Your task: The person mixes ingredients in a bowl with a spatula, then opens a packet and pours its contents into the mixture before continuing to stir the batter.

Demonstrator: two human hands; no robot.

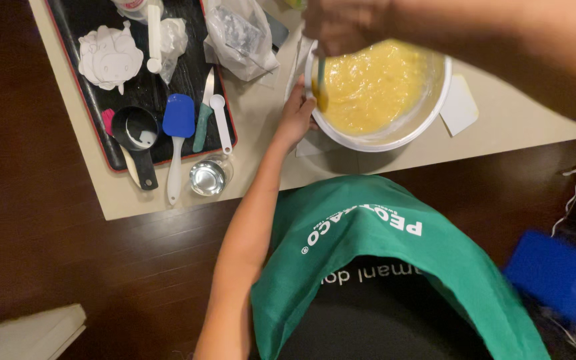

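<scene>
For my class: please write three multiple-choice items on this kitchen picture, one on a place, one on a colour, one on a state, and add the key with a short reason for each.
1. Where does the blue spatula lie?
A. Inside the bowl
B. On the black tray, handle reaching onto the mat
C. On the dark floor

2. What colour is the batter in the white bowl?
A. Yellow
B. Brown
C. Pink

3. What is the left hand doing?
A. Resting flat on the tray
B. Holding the small glass
C. Touching the bowl's side

Key:
1 B: its blue head lies on the black tray beside a knife.
2 A: the mix is plainly yellow.
3 C: the left hand is against the bowl's rim, while the right hand holds a utensil dipped in the batter.
</scene>
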